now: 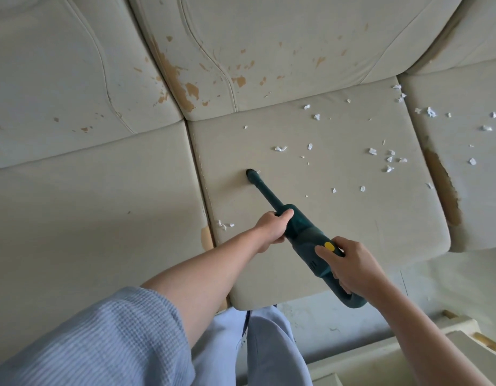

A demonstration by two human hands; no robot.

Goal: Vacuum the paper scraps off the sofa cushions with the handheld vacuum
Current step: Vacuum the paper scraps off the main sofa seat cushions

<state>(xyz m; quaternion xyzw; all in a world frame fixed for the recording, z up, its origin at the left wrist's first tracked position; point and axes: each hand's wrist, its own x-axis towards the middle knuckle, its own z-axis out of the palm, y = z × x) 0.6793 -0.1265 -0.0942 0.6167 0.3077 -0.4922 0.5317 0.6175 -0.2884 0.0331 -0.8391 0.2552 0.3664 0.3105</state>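
A dark green handheld vacuum [302,232] with a yellow button lies angled over the middle sofa cushion [352,213]. Its round nozzle tip [251,174] touches the cushion, with a small white scrap right beside it. My left hand [271,228] grips the front of the vacuum body where the tube starts. My right hand [350,267] holds the rear handle, thumb next to the yellow button. Several white paper scraps [389,160] are scattered over the right part of this cushion. One scrap cluster [223,224] lies near the left seam.
More scraps [432,112] lie on the right cushion [469,168]. The left cushion [96,204] shows no scraps. Worn, peeling backrests [269,51] rise behind. The cushion's front edge overhangs the floor [338,324]; pale foam blocks [408,355] sit at lower right.
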